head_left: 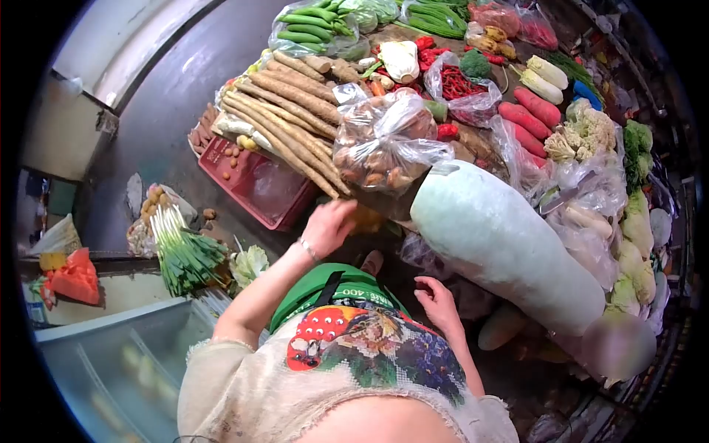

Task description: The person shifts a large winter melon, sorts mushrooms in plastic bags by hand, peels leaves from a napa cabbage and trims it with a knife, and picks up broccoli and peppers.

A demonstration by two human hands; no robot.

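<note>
My left hand [329,227], with a bracelet on its wrist, is at the lower ends of the long yams [284,122]. Its fingers curl down and look closed; what they hold, if anything, is hidden. Just above it sits a knotted clear plastic bag [384,140] with brown, rounded produce inside. My right hand [437,299] hangs in front of me, fingers loosely apart and holding nothing. Beside it lies a huge pale winter melon [502,240], reaching diagonally across the stall toward the lower right.
A red plastic crate [273,188] with a few small round items stands left of the yams. Leeks [185,255] lie further left. Bagged green vegetables [314,26], red radishes [528,122], broccoli [475,65] and cauliflower [587,129] crowd the far and right sides. A glass-topped case [111,325] stands lower left.
</note>
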